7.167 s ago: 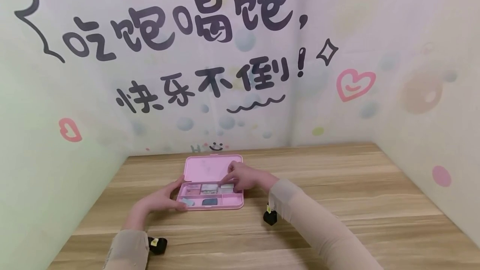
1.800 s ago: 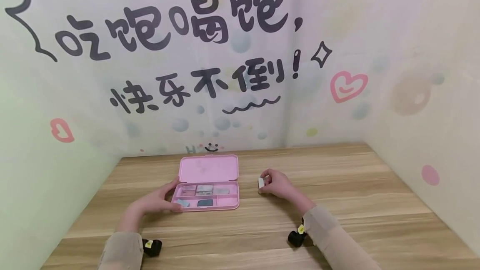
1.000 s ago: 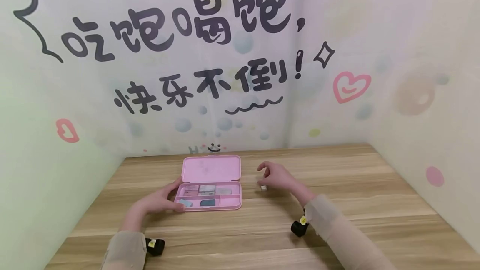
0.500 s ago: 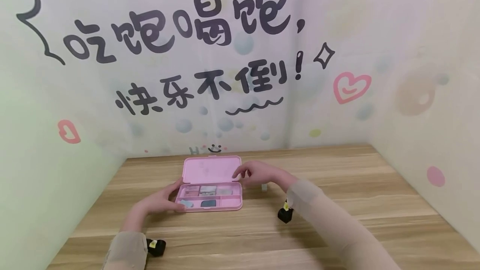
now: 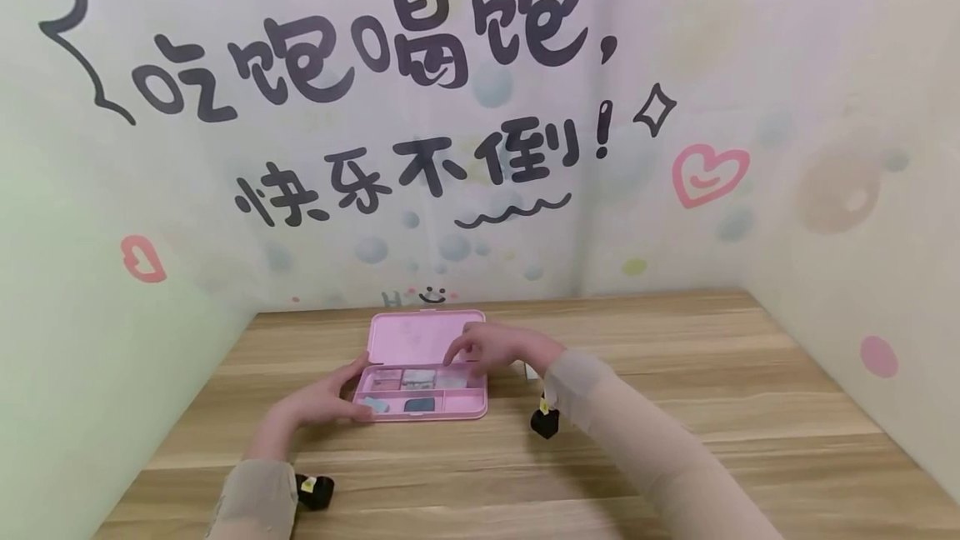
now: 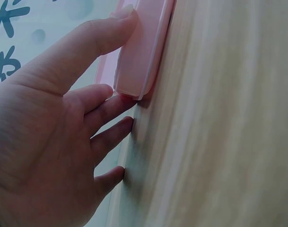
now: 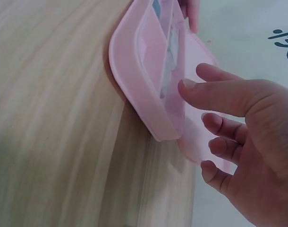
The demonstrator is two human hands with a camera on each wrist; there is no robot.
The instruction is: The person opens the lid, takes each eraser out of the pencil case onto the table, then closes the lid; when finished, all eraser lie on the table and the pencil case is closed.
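An open pink compartment case [image 5: 465,401] lies on the table, its lid [image 5: 405,337] laid back behind it. My left hand [image 5: 318,402] holds the case's left end, thumb at the front corner and fingers at the back. Over the back-right compartment hovers my right hand [image 5: 498,347], fingers loosely bent, holding nothing; the right wrist view shows a gap between thumb and index finger. Below those fingers sits a pale grey block [image 5: 450,382]. Other compartments hold whitish blocks [image 5: 417,377], pinkish pieces [image 5: 386,384], a light blue piece [image 5: 377,404] and a dark blue-grey block [image 5: 420,404].
A small white block [image 5: 531,372] stands on the wooden table [image 5: 675,390] right of the case, partly hidden by the right wrist. A printed cloth wall [image 5: 510,257] rises behind the table, with pale walls at both sides.
My right hand carried the white block out to the right, let it go on the table and came back left over the case. The left hand stays at the case's left end.
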